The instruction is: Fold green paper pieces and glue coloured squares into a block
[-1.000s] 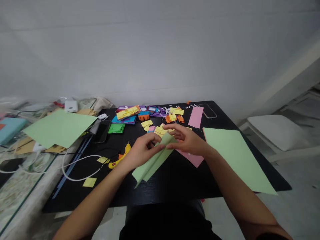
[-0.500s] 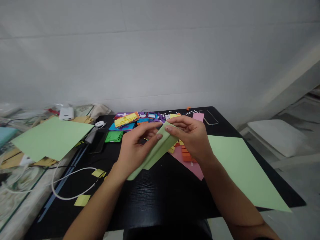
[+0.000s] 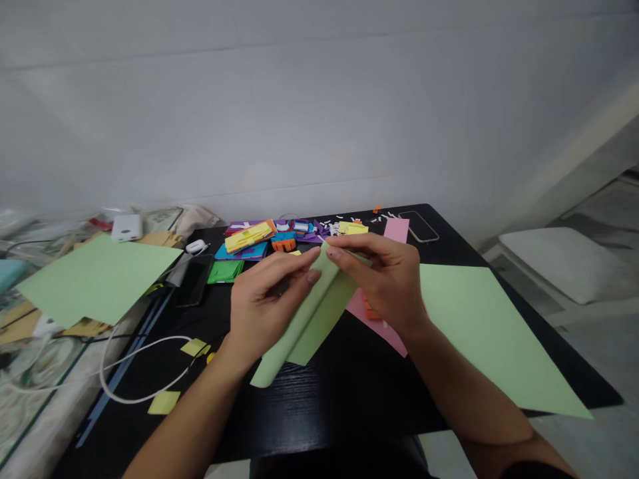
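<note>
A light green sheet of paper (image 3: 319,319), folded over lengthwise with a rounded, loose fold, is held up above the black table. My left hand (image 3: 267,299) pinches its left edge between thumb and fingers. At the top end, my right hand (image 3: 384,276) grips the paper, thumb in front and fingers curled behind. Under and behind the right hand lies a pink sheet (image 3: 384,336) with orange folded paper pieces (image 3: 370,307) on it, partly covered by the hand.
A large green sheet (image 3: 494,332) lies on the right of the black table (image 3: 319,419); another green sheet (image 3: 100,279) rests at left. Behind are yellow strips (image 3: 249,236), a green paper stack (image 3: 225,271) and white scraps. A white cable (image 3: 144,401) loops at left, near a dark phone (image 3: 194,283).
The folded green paper has tilted and opened somewhat, its lower end now nearer me. My right hand has curled more around the top end, and the view has shifted slightly.
</note>
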### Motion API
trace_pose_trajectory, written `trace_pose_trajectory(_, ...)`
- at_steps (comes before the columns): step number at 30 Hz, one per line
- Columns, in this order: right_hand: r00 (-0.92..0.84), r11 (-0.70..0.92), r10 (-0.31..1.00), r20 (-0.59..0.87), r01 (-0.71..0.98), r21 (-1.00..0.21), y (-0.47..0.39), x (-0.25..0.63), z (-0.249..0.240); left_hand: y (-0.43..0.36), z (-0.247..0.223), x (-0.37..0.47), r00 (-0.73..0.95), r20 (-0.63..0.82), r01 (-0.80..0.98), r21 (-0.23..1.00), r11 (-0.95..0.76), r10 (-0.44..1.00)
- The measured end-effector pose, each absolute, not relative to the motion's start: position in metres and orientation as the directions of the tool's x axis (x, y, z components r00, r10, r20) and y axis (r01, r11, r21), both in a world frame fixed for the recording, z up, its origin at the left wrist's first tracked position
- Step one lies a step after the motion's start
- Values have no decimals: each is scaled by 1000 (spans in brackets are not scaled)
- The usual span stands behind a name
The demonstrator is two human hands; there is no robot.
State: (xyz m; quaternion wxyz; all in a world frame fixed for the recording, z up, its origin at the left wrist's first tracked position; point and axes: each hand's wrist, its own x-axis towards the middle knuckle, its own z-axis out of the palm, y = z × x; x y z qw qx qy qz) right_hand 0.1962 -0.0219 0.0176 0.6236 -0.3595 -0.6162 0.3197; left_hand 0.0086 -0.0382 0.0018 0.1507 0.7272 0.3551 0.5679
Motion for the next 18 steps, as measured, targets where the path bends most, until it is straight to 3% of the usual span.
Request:
trace_pose_trajectory(12,18,567,822,569,55,-822,-24,195,17,-39,-4,14,6,718,304,661,-686,696)
trace_pose_trajectory(18,19,582,812,584,55,-811,-26,195,16,-39,-3,14,31,766,348,594,-725,642)
